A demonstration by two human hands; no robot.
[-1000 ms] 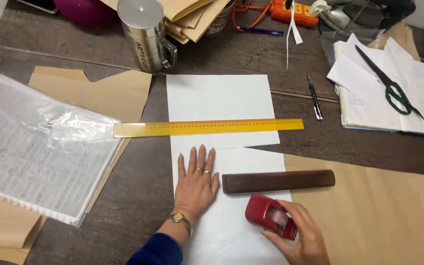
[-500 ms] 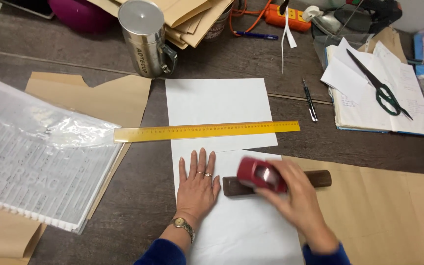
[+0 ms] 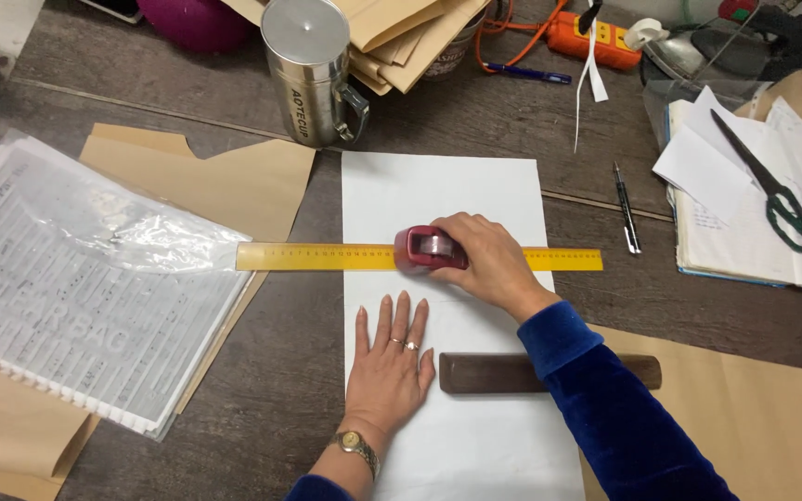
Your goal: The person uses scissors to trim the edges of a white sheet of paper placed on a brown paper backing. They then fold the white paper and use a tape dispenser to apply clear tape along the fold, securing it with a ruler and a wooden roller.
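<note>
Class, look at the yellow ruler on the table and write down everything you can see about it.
The yellow ruler is a long, flat, narrow strip with fine dark graduation marks along one edge; it looks like plastic or painted metal. It lies flat and almost level across the white paper sheet, both ends reaching past the paper onto the dark wooden table. Its left end sits by the tan paper. The right hand holds a small red tool on its middle, hiding that stretch.

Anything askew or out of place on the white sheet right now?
Nothing stands out. The yellow ruler lies nearly level across the white sheet, the right hand holds a red tool on it, and the left hand lies flat.
</note>
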